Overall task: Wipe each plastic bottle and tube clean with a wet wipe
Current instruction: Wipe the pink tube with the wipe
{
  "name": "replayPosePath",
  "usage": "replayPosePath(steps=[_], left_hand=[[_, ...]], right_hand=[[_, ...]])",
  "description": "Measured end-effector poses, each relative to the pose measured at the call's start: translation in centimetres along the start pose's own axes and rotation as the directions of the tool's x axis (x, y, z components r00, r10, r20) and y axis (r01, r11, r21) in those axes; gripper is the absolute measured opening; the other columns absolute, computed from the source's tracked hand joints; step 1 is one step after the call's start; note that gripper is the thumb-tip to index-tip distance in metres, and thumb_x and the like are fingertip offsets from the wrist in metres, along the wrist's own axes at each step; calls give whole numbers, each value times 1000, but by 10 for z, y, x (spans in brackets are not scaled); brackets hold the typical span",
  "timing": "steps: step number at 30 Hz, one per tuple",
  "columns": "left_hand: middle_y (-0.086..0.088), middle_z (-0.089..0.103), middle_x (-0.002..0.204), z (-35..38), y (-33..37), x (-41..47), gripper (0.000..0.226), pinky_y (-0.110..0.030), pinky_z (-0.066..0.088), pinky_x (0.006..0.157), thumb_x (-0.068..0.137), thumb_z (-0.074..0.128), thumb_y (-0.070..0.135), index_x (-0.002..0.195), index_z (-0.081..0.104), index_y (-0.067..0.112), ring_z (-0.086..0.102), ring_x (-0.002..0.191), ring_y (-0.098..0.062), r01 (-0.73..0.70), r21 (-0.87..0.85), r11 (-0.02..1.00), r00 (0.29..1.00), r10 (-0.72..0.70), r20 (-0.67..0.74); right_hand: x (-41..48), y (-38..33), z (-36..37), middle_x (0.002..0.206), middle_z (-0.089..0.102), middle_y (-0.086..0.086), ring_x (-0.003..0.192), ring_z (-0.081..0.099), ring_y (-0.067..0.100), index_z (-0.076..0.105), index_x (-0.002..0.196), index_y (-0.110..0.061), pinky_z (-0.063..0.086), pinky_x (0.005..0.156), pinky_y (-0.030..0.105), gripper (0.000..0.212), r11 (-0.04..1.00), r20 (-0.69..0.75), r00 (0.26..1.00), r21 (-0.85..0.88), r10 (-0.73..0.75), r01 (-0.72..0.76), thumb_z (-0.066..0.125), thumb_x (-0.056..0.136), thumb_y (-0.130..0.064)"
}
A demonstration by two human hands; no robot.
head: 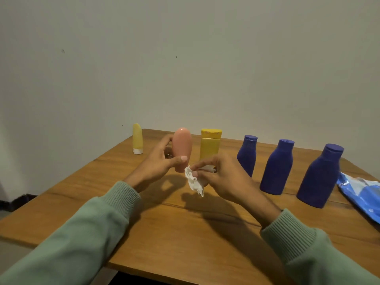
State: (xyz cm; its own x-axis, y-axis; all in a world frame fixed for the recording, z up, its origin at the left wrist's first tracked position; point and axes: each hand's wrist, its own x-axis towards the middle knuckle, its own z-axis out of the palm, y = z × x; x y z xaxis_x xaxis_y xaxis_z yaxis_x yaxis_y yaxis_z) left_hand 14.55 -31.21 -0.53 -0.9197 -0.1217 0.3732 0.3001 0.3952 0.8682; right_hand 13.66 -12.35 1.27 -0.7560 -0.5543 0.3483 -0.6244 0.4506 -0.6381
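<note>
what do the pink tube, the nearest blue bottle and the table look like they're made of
Pink tube: likely soft matte plastic, smooth, no glare.
Nearest blue bottle: probably matte plastic, even colour, moulded cap.
Table: wood or veneer, grain and plank seams show.

A wooden table (185, 233) stands against a plain pale wall (185, 58).

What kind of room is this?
Probably a plain room in a home, though I can't be sure: there's a wooden table by a bare pale wall, with blue bottles and a blue wipe pack on it.
</note>
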Motion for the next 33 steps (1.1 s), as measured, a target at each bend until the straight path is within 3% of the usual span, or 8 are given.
replayPosePath(steps=[2, 5, 11, 14, 17, 23, 28, 33], left_hand=[[0, 60, 114, -3, -7, 6, 53, -31, 58, 78, 86, 72, 22, 129, 43, 31, 62, 102, -16, 9, 20, 1000, 1000, -10, 5], [5, 60, 112, -7, -16, 15, 57, -24, 55, 73, 85, 72, 20, 133, 43, 32, 61, 102, -12, 18, 31, 999, 1000, -18, 1], [1, 55, 122, -9, -34, 21, 55, -23, 52, 73, 87, 70, 18, 134, 43, 25, 57, 106, -14, 37, 76, 996, 998, -33, -55], [-3, 55, 123, -7, -41, 23, 49, -37, 59, 75, 88, 69, 16, 128, 45, 29, 58, 107, -20, 104, -5, 995, 993, -104, -62], [-6, 56, 122, -6, -48, 24, 47, -49, 59, 81, 87, 70, 13, 124, 48, 31, 60, 109, -28, 165, -113, 980, 984, -171, -53], [-4, 56, 121, -6, -52, 27, 49, -46, 56, 88, 84, 72, 17, 122, 46, 31, 60, 107, -24, 140, 34, 990, 988, -137, -73], [2, 55, 114, -4, -53, 28, 51, -33, 56, 83, 86, 69, 13, 127, 42, 27, 59, 101, -14, 132, 59, 990, 989, -127, -71], [-3, 58, 117, -4, -54, 30, 52, -35, 57, 83, 87, 69, 12, 130, 41, 24, 61, 99, -13, 149, 40, 988, 987, -146, -71]], right_hand=[[10, 1, 6, 113, 66, -5, 99, 59, 3, 69, 104, -19, 48, 80, 18, 19, 1000, 2, 1000, -18, -1, 1, 64, 86, -20], [24, 6, 12, 114, 66, -3, 105, 58, 8, 69, 104, -17, 48, 82, 21, 19, 998, -25, 1000, -56, 8, -10, 64, 85, -18], [42, 13, 19, 116, 65, -1, 105, 57, 10, 69, 104, -15, 48, 79, 20, 19, 997, -67, 997, -57, 49, -52, 64, 86, -18], [46, 13, 23, 117, 64, 0, 98, 57, 7, 69, 103, -14, 48, 73, 17, 18, 996, -70, 995, -55, 68, -72, 63, 86, -17], [48, 14, 27, 118, 63, 1, 94, 62, 11, 68, 103, -14, 56, 77, 28, 18, 995, -73, 993, -39, 88, -91, 63, 86, -15], [50, 15, 33, 118, 63, 2, 103, 60, 13, 68, 106, -13, 54, 84, 32, 20, 996, -69, 993, -19, 91, -92, 63, 87, -14], [50, 17, 34, 121, 62, 1, 114, 54, 15, 67, 107, -13, 49, 91, 33, 21, 995, -73, 993, -37, 88, -91, 63, 87, -15], [50, 19, 36, 123, 61, 2, 115, 53, 15, 67, 109, -13, 48, 92, 33, 22, 994, -66, 993, -46, 95, -98, 62, 87, -15]])
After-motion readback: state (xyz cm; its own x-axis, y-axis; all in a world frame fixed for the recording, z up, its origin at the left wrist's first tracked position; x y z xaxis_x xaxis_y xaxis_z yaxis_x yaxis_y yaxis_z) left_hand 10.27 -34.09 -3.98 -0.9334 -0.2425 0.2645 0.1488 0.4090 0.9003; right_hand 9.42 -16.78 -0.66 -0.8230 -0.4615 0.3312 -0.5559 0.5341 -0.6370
